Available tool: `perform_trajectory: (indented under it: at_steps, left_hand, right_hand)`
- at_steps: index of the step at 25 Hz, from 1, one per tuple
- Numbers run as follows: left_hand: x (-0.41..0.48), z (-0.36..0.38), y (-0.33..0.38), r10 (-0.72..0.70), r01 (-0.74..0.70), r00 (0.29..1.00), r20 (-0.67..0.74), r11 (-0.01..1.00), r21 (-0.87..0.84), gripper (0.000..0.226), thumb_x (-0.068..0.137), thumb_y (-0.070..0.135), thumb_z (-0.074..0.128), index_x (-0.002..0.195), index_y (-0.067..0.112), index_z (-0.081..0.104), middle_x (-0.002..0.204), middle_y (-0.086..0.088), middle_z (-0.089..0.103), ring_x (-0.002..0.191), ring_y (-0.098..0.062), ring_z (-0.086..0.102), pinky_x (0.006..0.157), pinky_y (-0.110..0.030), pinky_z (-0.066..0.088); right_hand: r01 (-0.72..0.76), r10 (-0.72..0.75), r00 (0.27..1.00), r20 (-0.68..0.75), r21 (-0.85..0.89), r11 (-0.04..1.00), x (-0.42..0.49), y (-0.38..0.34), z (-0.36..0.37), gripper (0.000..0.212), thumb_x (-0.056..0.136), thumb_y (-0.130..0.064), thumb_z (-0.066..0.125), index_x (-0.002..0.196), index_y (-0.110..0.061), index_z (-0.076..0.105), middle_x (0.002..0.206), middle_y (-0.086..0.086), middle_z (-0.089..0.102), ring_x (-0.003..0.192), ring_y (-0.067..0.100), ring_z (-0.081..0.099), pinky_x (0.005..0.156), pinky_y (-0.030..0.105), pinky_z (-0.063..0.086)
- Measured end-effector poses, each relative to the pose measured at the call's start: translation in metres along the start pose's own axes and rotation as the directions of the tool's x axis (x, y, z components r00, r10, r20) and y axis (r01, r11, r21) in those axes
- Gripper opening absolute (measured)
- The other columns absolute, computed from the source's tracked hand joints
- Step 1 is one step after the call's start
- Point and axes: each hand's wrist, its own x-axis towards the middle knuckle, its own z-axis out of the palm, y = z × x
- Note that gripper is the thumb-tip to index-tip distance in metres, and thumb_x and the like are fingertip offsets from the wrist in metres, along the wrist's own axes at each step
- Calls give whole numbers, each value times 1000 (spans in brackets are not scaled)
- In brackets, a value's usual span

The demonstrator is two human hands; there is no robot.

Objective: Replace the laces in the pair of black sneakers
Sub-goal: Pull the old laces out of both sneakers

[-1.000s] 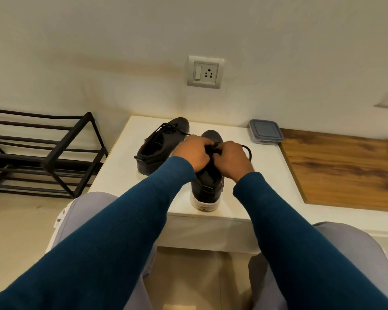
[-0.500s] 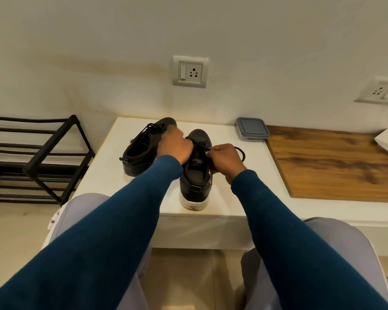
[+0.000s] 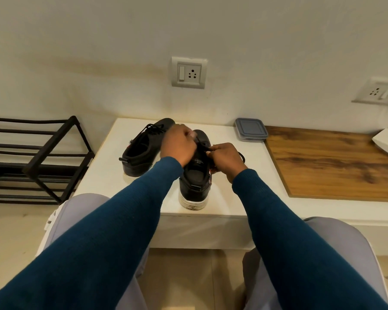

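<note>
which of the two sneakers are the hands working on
The right sneaker, the nearer one: left hand and right hand grip its lace. The left sneaker sits angled beside it.

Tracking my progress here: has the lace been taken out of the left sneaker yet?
No, a black lace lies bunched over the front of the left sneaker.

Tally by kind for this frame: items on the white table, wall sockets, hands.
Black sneakers: 2, far sneaker, near sneaker
Grey lidded container: 1
Wall sockets: 2, middle socket, right socket
Hands: 2, left hand, right hand, both pinching the near sneaker's lace
Total: 7
</note>
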Motion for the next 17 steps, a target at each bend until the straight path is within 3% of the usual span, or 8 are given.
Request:
perform_trajectory:
  at_steps: [2,4,6,9,11,13,15,17]
  left_hand:
    - [6,-10,-4,-198,169,971,-134,965,-203,17,95,14,50,85,14,64,106,-3,63,94,-20,56,85,-28,46]
    - [10,-12,-7,-46,48,996,-81,998,29,24,88,20,50,105,12,66,121,-7,59,113,-28,54,101,-36,45]
    - [3,-3,0,148,-202,971,185,925,321,39,91,26,55,128,15,63,140,-7,52,139,-32,36,117,-44,29]
    - [-1,13,3,219,-397,913,344,665,633,32,96,35,57,125,25,66,144,-2,49,147,-32,22,122,-51,12]
    - [4,11,3,221,-376,926,305,582,721,25,91,30,61,114,23,69,131,-3,57,137,-32,38,119,-51,20]
    - [6,-4,2,199,-173,980,12,815,553,19,83,13,56,92,14,72,106,-7,62,109,-31,56,101,-44,43]
    - [12,-17,-1,-57,88,965,-255,990,114,23,84,6,48,90,10,69,109,-9,59,106,-31,55,92,-39,47]
    - [17,-18,-4,-17,44,982,-186,989,144,31,87,16,47,108,15,69,123,-7,58,121,-30,49,102,-38,42]
  right_hand:
    - [3,-3,1000,-20,-14,1000,-1,0,1,24,94,-1,51,83,-11,70,88,23,71,69,30,67,74,49,61]
    - [4,-4,1000,-17,-19,1000,-1,0,1,24,94,0,51,84,-12,70,90,24,71,70,30,67,74,48,62]
    - [1,-2,1000,-10,-25,1000,-1,-1,0,22,94,0,50,91,-6,72,91,26,71,68,29,65,71,45,60]
    - [12,-12,1000,-3,-18,1000,-2,0,-1,22,94,0,51,92,-7,72,91,26,71,67,28,64,68,43,60]
    - [14,-14,1000,7,-6,1000,-3,0,-1,23,95,-1,52,88,-13,70,91,23,71,66,26,64,64,38,60]
    - [1,-1,1000,6,5,1000,-3,0,-1,22,96,-1,51,93,-11,71,87,19,69,64,24,63,59,32,59]
    - [-17,17,1000,3,6,1000,-2,0,-2,21,96,-1,50,99,-4,71,88,20,69,64,24,62,56,29,56]
    - [-16,16,1000,8,-14,1000,-2,0,-3,20,96,-1,50,98,-3,70,89,21,68,65,25,62,57,30,57]
